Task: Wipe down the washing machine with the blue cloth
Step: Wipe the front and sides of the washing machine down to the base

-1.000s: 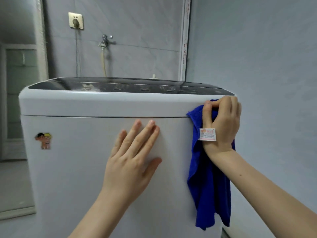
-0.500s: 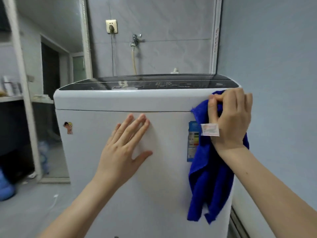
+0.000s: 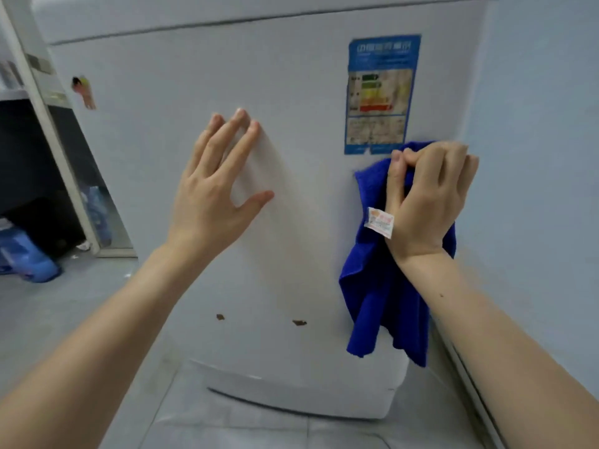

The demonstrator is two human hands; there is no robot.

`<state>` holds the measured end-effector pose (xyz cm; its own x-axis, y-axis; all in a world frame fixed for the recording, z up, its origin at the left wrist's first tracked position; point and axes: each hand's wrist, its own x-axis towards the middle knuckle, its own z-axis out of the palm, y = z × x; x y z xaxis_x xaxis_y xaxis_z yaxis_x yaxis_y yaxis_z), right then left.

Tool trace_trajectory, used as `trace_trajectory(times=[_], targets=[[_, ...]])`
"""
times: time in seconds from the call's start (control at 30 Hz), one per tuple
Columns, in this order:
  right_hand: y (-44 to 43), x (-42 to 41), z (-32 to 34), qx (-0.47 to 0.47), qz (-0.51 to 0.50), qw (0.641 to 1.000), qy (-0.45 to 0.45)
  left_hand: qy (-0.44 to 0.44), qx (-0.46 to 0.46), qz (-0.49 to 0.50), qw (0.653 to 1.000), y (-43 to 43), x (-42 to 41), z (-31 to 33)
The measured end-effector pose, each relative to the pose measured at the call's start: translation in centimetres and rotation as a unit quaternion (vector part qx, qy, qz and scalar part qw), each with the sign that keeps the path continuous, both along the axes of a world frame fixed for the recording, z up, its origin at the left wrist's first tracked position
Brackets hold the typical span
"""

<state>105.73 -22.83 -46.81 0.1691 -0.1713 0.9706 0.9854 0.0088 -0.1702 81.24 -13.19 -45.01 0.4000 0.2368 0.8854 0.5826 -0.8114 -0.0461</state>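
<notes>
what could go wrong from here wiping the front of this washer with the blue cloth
1. The right hand holds the blue cloth bunched just under the energy label. Rubbing upward could catch its lower edge and peel it.
2. Most of the cloth hangs loose below the hand, so each pass may clean only a narrow strip of the washing machine.
3. The brown spots low on the panel could smear or be missed.

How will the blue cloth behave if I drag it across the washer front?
Probably floppy: the cloth hangs in loose folds below the grip of the right hand, against the washer front. Likely light, since one grip near its top carries it all. The free tail may trail or bunch as it slides.
</notes>
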Motion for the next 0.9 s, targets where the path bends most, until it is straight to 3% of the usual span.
trace_trajectory(times=[0.27, 0.43, 0.6, 0.83, 0.9], targets=[[-0.5, -0.5, -19.1, -0.08, -0.045, 0.996, 0.002, -0.026, 0.034, -0.047, 0.998, 2.3, -0.5, -4.1], [-0.7, -0.7, -23.5, -0.107, -0.053, 0.993, -0.016, -0.046, 0.049, -0.071, 0.995, 3.3, -0.8, -6.6], [-0.9, -0.6, -19.5, -0.099, -0.044, 0.993, -0.038, -0.013, 0.083, -0.062, 0.995, 4.2, -2.1, -12.2], [1.5, -2.1, -1.8, -0.026, -0.096, 0.993, -0.066, 0.067, 0.154, -0.023, 0.986, 4.6, -4.8, -10.3], [2.3, -3.1, -0.2, 0.003, -0.096, 0.995, -0.03, 0.039, 0.128, 0.015, 0.991, 4.8, -5.4, -10.5]])
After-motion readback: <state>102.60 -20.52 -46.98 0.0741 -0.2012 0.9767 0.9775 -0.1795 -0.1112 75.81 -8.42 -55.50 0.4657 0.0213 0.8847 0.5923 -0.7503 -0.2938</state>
